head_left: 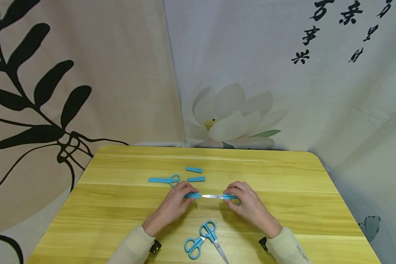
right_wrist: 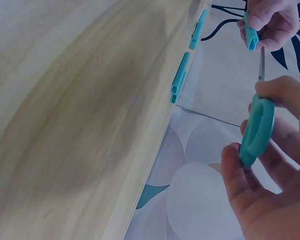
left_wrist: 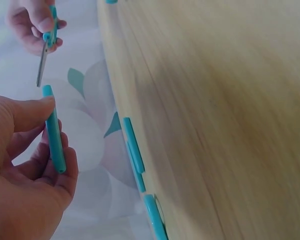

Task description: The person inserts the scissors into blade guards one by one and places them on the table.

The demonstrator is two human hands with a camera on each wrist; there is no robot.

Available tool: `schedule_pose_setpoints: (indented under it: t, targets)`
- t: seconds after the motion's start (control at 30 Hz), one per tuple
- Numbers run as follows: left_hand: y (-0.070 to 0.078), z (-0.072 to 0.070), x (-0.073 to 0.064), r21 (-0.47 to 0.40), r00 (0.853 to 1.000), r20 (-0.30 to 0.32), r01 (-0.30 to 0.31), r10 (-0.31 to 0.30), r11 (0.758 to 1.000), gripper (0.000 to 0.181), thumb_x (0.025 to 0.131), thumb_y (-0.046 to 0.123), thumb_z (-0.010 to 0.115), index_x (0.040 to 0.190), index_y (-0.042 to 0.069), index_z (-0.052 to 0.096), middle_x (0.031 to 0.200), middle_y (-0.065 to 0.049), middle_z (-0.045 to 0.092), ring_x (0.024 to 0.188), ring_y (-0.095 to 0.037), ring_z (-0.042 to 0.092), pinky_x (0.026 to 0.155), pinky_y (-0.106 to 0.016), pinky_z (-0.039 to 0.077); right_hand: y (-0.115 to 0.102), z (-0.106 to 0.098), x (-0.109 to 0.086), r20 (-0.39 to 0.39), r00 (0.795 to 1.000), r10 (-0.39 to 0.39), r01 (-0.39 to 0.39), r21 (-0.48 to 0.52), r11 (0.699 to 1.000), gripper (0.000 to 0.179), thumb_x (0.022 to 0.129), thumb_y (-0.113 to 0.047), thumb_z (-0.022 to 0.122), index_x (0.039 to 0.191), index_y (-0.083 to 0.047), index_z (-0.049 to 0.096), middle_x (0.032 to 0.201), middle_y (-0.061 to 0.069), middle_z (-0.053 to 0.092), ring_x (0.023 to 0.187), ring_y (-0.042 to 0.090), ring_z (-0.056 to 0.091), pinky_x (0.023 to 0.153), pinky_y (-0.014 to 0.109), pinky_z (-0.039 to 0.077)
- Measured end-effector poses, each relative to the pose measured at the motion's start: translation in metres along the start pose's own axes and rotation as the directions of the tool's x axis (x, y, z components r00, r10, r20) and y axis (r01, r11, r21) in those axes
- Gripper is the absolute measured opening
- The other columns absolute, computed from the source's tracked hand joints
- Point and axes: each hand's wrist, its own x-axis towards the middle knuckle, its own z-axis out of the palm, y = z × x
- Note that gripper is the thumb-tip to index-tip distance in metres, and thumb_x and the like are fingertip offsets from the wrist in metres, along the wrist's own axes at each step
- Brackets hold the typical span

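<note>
My left hand (head_left: 177, 201) pinches a blue scissor cover (left_wrist: 53, 131) between thumb and fingers, its open end toward the right. Facing it, my right hand (head_left: 247, 202) grips a pair of scissors by the blue handles (right_wrist: 260, 127). The closed metal blades (head_left: 212, 196) point left, their tip just short of the cover's mouth and apart from it. In the right wrist view the left hand's cover (right_wrist: 250, 34) shows its hollow end near the blade.
Beyond the left hand lie covered scissors (head_left: 161, 180) and two loose blue covers, one nearer (head_left: 196, 179) and one farther (head_left: 194, 169). Two uncovered pairs of scissors (head_left: 208, 231) overlap near the table's front, between the forearms. The wooden table (head_left: 283, 176) stands before a printed curtain (head_left: 135, 73).
</note>
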Motion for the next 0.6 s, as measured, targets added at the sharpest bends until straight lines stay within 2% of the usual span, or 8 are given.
schedule_pose_setpoints:
  t: [0.23, 0.6]
  targets:
    - [0.0023, 0.0002, 0.0001, 0.005, 1.0, 0.001, 0.002, -0.002, 1.0, 0.02, 0.094, 0.004, 0.075, 0.113, 0.009, 0.075, 0.111, 0.001, 0.063, 0.105, -0.018, 0.058, 0.086, -0.036, 0.053, -0.0014, -0.0003, 0.0012, 0.005, 1.0, 0.016, -0.016, -0.003, 1.0, 0.023, 0.081, -0.011, 0.089, 0.102, -0.014, 0.079, 0.11, -0.004, 0.068, 0.101, 0.018, 0.06, 0.086, 0.038, 0.057]
    - [0.0038, -0.0007, -0.0001, 0.018, 1.0, 0.008, -0.01, 0.01, 1.0, 0.019, 0.095, 0.005, 0.075, 0.114, 0.01, 0.075, 0.111, 0.002, 0.062, 0.105, -0.018, 0.058, 0.086, -0.037, 0.052, -0.0014, 0.0045, 0.0029, -0.02, 0.999, -0.026, 0.026, -0.032, 0.999, 0.023, 0.079, -0.009, 0.09, 0.098, -0.012, 0.078, 0.107, -0.002, 0.068, 0.098, 0.018, 0.061, 0.083, 0.036, 0.057]
